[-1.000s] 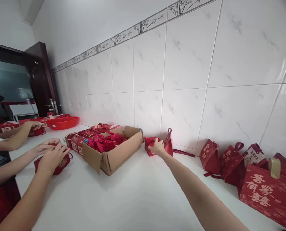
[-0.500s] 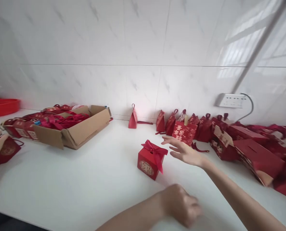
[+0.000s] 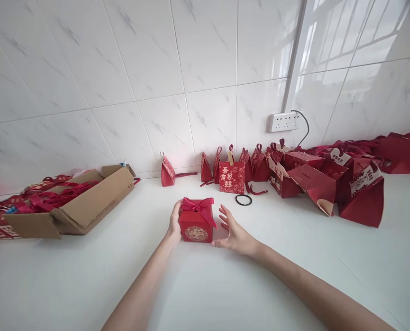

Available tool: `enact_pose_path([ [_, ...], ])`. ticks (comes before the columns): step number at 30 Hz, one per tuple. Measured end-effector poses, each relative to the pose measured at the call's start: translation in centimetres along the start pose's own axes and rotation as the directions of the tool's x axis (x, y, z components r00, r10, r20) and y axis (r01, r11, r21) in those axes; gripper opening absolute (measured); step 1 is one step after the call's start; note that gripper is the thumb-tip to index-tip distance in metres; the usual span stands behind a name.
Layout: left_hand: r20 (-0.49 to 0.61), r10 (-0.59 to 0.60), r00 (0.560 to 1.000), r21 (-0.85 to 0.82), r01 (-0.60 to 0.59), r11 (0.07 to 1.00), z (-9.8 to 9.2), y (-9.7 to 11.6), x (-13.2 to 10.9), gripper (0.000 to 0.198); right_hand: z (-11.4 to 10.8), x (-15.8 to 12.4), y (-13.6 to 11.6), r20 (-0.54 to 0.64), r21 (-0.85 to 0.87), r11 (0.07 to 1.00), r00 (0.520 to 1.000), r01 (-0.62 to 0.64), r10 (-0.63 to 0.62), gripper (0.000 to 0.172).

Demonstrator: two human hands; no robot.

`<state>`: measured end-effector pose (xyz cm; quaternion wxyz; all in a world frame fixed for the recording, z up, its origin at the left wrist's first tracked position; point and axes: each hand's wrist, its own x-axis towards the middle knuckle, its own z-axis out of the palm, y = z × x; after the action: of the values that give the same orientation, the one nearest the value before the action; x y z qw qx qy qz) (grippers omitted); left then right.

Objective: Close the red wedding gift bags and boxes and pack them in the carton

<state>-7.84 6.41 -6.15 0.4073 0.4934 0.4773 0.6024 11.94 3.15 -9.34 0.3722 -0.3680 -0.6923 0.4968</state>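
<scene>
A red paper gift box (image 3: 195, 232) stands upright on the white tabletop before me. It has a gold round emblem on the front and a crimson ribbon bow (image 3: 198, 208) tied on top. Along its left side lies my left hand (image 3: 175, 223), fingers stretched upward against the wall of the box; its thumb is hidden. On the other side, my right hand (image 3: 233, 234) is open, fingers spread and curved toward the box, with a gap between most of them and it. The right thumb reaches near the lower right corner; whether it touches, I cannot tell.
A cardboard tray (image 3: 98, 200) holding crimson ribbons is at left. A red card box with white characters (image 3: 231, 178) stands behind, beside a black ring (image 3: 243, 199). Several triangular red boxes (image 3: 259, 164) line the wall; a larger red pile (image 3: 360, 197) spreads right. A socket strip (image 3: 283, 122) is on the wall.
My hands have come to either side of the gift box, whose emblem face is now turned toward me. The view has shifted right, and the other person's hand at far left has left it.
</scene>
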Motion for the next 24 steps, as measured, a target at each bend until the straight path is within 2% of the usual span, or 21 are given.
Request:
enact_pose_path([
  [3, 0.186, -0.104, 0.977, -0.098, 0.123, 0.988, 2.7, -1.2, -1.4, 0.043, -1.2, -0.1, -0.3, -0.011, -0.039, 0.995, 0.995, 0.095, -0.096, 0.110],
  [7, 0.246, -0.024, 0.969, -0.104, 0.051, 0.993, 5.6, -1.2, -2.1, 0.036, -4.0, -0.8, -0.7, -0.070, -0.186, 0.969, 0.982, 0.160, -0.175, 0.085],
  [11, 0.357, 0.040, 0.933, -0.036, -0.029, 0.999, 6.0, -1.1, -2.3, 0.037, -6.4, -1.2, -1.1, 0.048, -0.301, 0.944, 0.991, 0.132, -0.123, 0.071],
  [14, 0.368, 0.049, 0.929, 0.047, -0.071, 0.996, 5.5, -1.2, -2.8, 0.041, -7.0, -1.0, -1.1, 0.006, -0.455, 0.876, 0.984, 0.162, -0.179, 0.078],
  [17, 0.267, 0.131, 0.955, 0.096, -0.161, 0.982, 5.1, -0.9, -3.4, 0.036, -7.0, -0.6, -0.3, -0.091, -0.586, 0.786, 0.948, 0.195, -0.304, 0.095],
  [19, 0.230, 0.181, 0.956, 0.114, -0.211, 0.971, 5.1, -0.5, -3.7, 0.028, -7.0, -0.3, 0.4, -0.110, -0.622, 0.754, 0.929, 0.213, -0.353, 0.102],
  [21, 0.230, 0.266, 0.936, 0.160, -0.306, 0.938, 5.1, -0.1, -3.8, 0.022, -7.0, 0.0, 0.9, -0.114, -0.644, 0.732, 0.918, 0.222, -0.379, 0.105],
  [24, 0.261, 0.433, 0.863, 0.280, -0.497, 0.821, 5.0, 0.2, -3.9, 0.017, -7.0, 0.2, 1.3, -0.125, -0.665, 0.715, 0.911, 0.217, -0.393, 0.107],
])
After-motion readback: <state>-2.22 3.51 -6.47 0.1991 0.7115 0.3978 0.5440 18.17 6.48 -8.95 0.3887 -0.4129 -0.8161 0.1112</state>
